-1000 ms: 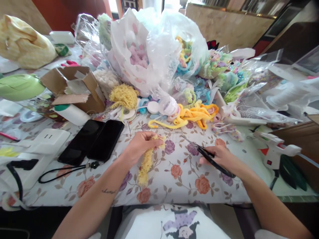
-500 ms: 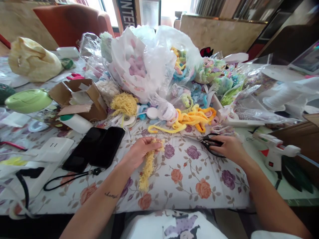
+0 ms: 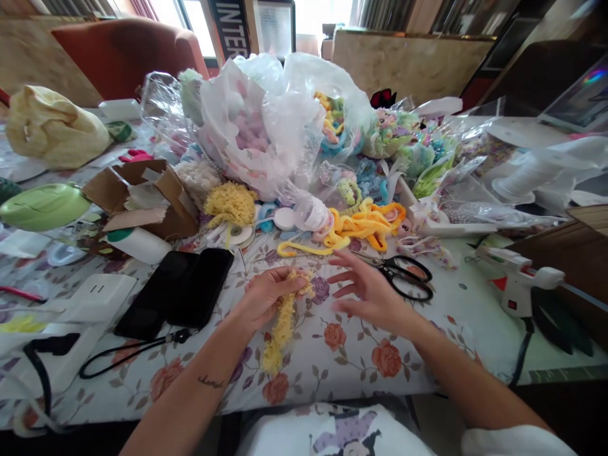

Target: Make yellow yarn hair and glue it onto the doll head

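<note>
A fuzzy yellow strip of yarn (image 3: 279, 339) hangs down from my left hand (image 3: 268, 294), whose thumb and fingers pinch its upper end. My right hand (image 3: 361, 288) is in the air just right of it, fingers spread, holding nothing. Black-handled scissors (image 3: 403, 277) lie on the flowered cloth (image 3: 361, 345) beyond my right wrist. Behind both hands sits a tangle of orange-yellow plush cord (image 3: 368, 223), one loose end stretching left. A curly ball of darker yellow yarn (image 3: 230, 204) rests farther back on the left.
Two black phones (image 3: 202, 288) lie left of my left hand, beside a white power strip (image 3: 97, 297). A white glue gun (image 3: 517, 278) stands at the right. Plastic bags (image 3: 304, 107) heaped with plush items fill the back, near an open cardboard box (image 3: 147, 199).
My right hand has let go of the scissors, leaving them on the cloth, and moved left toward the yellow strip. My left hand keeps its pinch. The view has shifted slightly.
</note>
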`<state>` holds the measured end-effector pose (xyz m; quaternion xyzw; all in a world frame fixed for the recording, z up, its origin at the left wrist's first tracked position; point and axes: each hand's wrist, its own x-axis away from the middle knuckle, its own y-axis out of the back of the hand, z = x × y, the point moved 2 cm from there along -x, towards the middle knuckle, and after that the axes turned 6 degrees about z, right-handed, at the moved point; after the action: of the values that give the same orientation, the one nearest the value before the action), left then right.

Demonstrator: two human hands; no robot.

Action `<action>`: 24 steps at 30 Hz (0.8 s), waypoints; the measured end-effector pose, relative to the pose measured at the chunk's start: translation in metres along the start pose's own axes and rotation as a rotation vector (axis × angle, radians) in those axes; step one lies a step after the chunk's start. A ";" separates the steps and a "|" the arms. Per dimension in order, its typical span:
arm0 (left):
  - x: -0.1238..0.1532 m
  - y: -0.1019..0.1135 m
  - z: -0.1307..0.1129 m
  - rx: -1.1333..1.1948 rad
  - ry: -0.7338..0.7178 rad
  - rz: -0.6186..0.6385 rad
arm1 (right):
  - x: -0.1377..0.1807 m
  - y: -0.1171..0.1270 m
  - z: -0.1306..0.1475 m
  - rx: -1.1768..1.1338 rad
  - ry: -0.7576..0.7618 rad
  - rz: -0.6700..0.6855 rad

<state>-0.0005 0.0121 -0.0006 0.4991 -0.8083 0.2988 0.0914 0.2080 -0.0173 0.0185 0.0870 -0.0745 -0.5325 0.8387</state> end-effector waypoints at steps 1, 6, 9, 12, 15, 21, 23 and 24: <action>0.001 -0.001 0.000 0.000 -0.005 0.004 | -0.007 -0.013 -0.001 -0.099 -0.023 0.080; 0.000 -0.003 -0.001 -0.077 -0.076 -0.022 | -0.037 -0.046 -0.011 -0.286 0.001 0.107; -0.001 0.000 -0.002 -0.266 -0.123 -0.112 | -0.044 -0.049 -0.024 -0.246 -0.028 -0.048; -0.002 0.001 -0.003 -0.524 -0.168 -0.194 | -0.043 -0.048 -0.035 -0.249 -0.037 -0.132; -0.002 0.000 -0.003 -0.565 -0.166 -0.206 | -0.040 -0.043 -0.038 -0.250 -0.019 -0.190; -0.005 0.000 -0.001 -0.479 -0.126 -0.130 | -0.039 -0.028 -0.036 -0.435 -0.149 -0.257; -0.006 0.002 0.000 -0.557 -0.135 -0.168 | -0.039 -0.022 -0.036 -0.592 -0.178 -0.281; -0.007 0.003 0.000 -0.606 -0.147 -0.189 | -0.040 -0.019 -0.036 -0.677 -0.189 -0.291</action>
<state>0.0006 0.0183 -0.0053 0.5422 -0.8149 -0.0021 0.2048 0.1824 0.0133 -0.0222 -0.2348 0.0415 -0.6462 0.7250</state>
